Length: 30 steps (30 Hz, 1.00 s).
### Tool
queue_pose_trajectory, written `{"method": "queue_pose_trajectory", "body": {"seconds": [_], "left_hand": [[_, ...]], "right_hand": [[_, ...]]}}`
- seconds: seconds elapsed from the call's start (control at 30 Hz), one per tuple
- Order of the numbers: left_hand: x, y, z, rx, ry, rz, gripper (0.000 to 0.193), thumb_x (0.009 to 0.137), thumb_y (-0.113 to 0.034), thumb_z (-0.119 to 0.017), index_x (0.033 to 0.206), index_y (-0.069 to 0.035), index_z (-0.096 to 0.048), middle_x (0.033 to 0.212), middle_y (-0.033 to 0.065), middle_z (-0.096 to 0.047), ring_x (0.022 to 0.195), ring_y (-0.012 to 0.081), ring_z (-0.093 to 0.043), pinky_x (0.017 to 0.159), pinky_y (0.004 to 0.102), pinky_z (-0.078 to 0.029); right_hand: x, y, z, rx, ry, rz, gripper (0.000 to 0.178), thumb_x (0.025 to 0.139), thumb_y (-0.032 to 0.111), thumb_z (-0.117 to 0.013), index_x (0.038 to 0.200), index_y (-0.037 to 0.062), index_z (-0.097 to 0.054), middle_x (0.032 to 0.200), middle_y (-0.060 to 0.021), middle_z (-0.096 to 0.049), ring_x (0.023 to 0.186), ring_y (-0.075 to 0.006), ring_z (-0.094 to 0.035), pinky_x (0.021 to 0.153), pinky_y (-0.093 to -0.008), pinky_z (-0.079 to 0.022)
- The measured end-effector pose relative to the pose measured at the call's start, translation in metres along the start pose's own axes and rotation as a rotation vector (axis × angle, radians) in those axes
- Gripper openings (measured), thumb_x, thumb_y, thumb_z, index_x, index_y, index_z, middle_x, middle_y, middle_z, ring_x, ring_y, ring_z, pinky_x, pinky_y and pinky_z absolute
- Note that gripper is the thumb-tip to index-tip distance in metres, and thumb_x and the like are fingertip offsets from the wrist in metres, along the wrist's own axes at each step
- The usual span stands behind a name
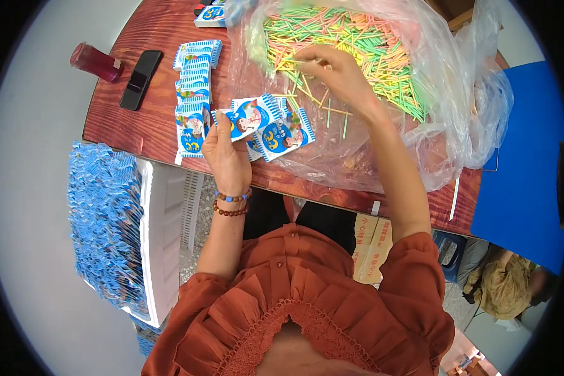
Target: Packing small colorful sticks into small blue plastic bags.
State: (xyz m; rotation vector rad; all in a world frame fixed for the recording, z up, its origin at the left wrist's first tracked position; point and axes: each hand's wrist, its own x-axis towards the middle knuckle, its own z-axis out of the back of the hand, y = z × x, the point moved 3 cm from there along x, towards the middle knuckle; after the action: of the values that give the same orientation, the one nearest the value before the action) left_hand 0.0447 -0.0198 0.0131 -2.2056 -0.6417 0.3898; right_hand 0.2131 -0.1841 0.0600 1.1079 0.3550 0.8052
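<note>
Near the table's front edge, my left hand (227, 153) is closed on a small blue-and-white printed packet (255, 117). Under and beside it lie a few more packets of the same kind (286, 136). My right hand (341, 74) reaches over a heap of thin sticks (376, 53) in green, yellow and pink. Its thumb and forefinger are pinched together at the heap's left side; what is between them is too small to make out. The sticks lie on a large clear plastic bag (332, 166) spread open, with several loose ones below my right hand.
A row of overlapping packets (193, 88) runs along the left of the wooden table (156, 28). A black phone (141, 80) and a red jar (96, 62) are farther left. Below stands a white crate (163, 244) packed with blue packets. A blue surface (520, 156) adjoins at right.
</note>
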Motion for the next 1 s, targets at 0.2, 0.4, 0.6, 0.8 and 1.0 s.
{"method": "queue_pose_trajectory", "body": {"seconds": [0.2, 0.4, 0.6, 0.8, 1.0], "left_hand": [[-0.001, -0.001, 0.010, -0.032, -0.069, 0.017, 0.022, 0.099, -0.020, -0.053, 0.093, -0.002, -0.064, 0.091, 0.0036, -0.067, 0.083, 0.0091, -0.063, 0.075, 0.0266, -0.052], [0.003, -0.005, 0.017, -0.045, -0.095, 0.041, 0.023, 0.099, -0.021, -0.053, 0.094, -0.002, -0.064, 0.093, 0.0048, -0.067, 0.083, 0.0097, -0.063, 0.075, 0.0270, -0.052], [0.005, -0.003, 0.012, -0.081, -0.080, 0.042, 0.021, 0.099, -0.020, -0.053, 0.094, -0.002, -0.064, 0.092, 0.0045, -0.068, 0.082, 0.0085, -0.063, 0.074, 0.0254, -0.051], [0.004, -0.005, 0.012, -0.090, -0.102, 0.055, 0.020, 0.098, -0.018, -0.054, 0.095, -0.002, -0.064, 0.093, 0.0042, -0.067, 0.083, 0.0079, -0.063, 0.074, 0.0246, -0.051], [0.004, -0.002, 0.014, -0.093, -0.106, 0.043, 0.019, 0.098, -0.018, -0.054, 0.096, -0.002, -0.064, 0.093, 0.0039, -0.067, 0.083, 0.0077, -0.063, 0.074, 0.0245, -0.051]], "right_hand": [[0.069, -0.023, -0.014, -1.040, -0.054, -0.059, 0.041, 0.083, 0.037, -0.064, 0.110, 0.0060, -0.065, 0.109, -0.0135, -0.064, 0.110, -0.0286, -0.056, 0.098, -0.0476, -0.038], [0.089, -0.034, -0.018, -1.113, 0.062, -0.182, 0.036, 0.082, 0.035, -0.063, 0.098, 0.0030, -0.065, 0.108, -0.0174, -0.063, 0.110, -0.0330, -0.057, 0.097, -0.0548, -0.036], [0.096, -0.031, -0.029, -1.158, 0.176, -0.311, 0.028, 0.084, 0.025, -0.058, 0.101, 0.0051, -0.067, 0.108, -0.0166, -0.064, 0.111, -0.0307, -0.056, 0.094, -0.0503, -0.036], [0.087, -0.051, -0.017, -1.123, 0.111, -0.227, 0.031, 0.087, 0.020, -0.049, 0.108, 0.0005, -0.061, 0.110, -0.0184, -0.062, 0.113, -0.0330, -0.053, 0.097, -0.0522, -0.033], [0.081, -0.049, -0.017, -0.970, 0.052, -0.191, 0.028, 0.090, 0.024, -0.048, 0.100, 0.0006, -0.060, 0.104, -0.0198, -0.066, 0.109, -0.0340, -0.056, 0.099, -0.0565, -0.028]]}}
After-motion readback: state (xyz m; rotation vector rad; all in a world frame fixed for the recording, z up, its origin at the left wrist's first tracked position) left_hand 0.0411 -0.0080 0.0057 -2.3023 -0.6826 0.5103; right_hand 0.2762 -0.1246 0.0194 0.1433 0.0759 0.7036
